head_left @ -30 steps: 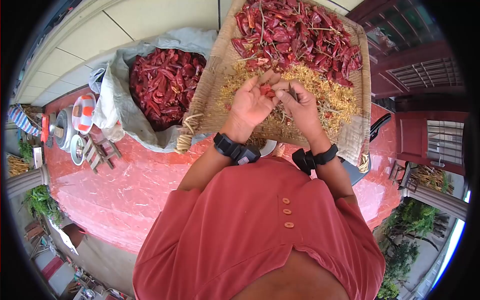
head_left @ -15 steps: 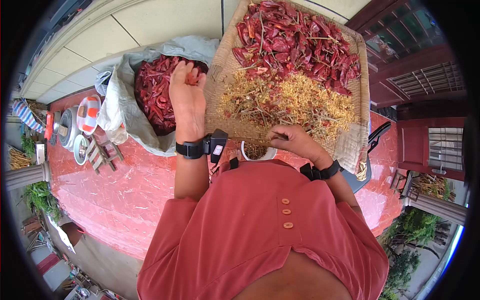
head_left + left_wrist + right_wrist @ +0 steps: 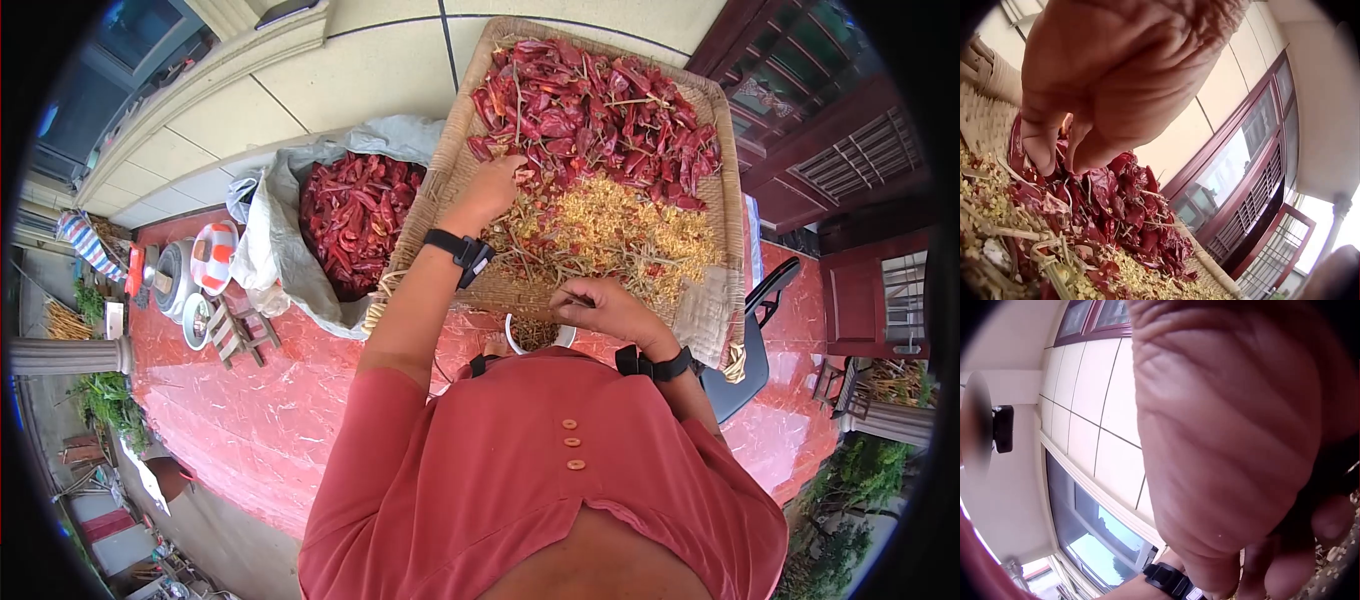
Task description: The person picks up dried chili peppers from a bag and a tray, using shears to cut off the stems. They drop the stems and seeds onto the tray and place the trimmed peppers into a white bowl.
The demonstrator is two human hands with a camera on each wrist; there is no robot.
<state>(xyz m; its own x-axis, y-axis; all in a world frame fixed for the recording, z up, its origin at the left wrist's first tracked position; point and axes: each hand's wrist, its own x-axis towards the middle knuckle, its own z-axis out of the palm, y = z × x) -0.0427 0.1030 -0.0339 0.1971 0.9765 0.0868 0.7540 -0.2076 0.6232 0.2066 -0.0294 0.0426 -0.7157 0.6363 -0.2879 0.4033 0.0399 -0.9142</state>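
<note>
Dried red chili peppers [image 3: 600, 115] lie heaped on the far part of a woven tray [image 3: 455, 175]. My left hand [image 3: 487, 192] reaches over the tray's left side to the near edge of that heap. In the left wrist view, the fingers [image 3: 1040, 153] point down among the peppers, with a narrow gap between the tips. Yellow seeds [image 3: 620, 215] and dry stems [image 3: 570, 265] cover the tray's nearer half. Close to the front edge, my right hand [image 3: 605, 308] has its fingers curled round a slim dark tool [image 3: 578, 298], mostly hidden by the hand.
A pale sack [image 3: 300, 215] full of red chilies stands left of the tray. Below the tray's front edge is a white bowl [image 3: 562, 337] of dark bits. A black chair [image 3: 740, 375] is at the right, and a small wooden stool [image 3: 235, 330] stands on the floor at left.
My left hand carried a red piece from above the tray to the sack, then came back to the pepper heap. My right hand dropped from mid-tray to the front edge, still holding the dark tool.
</note>
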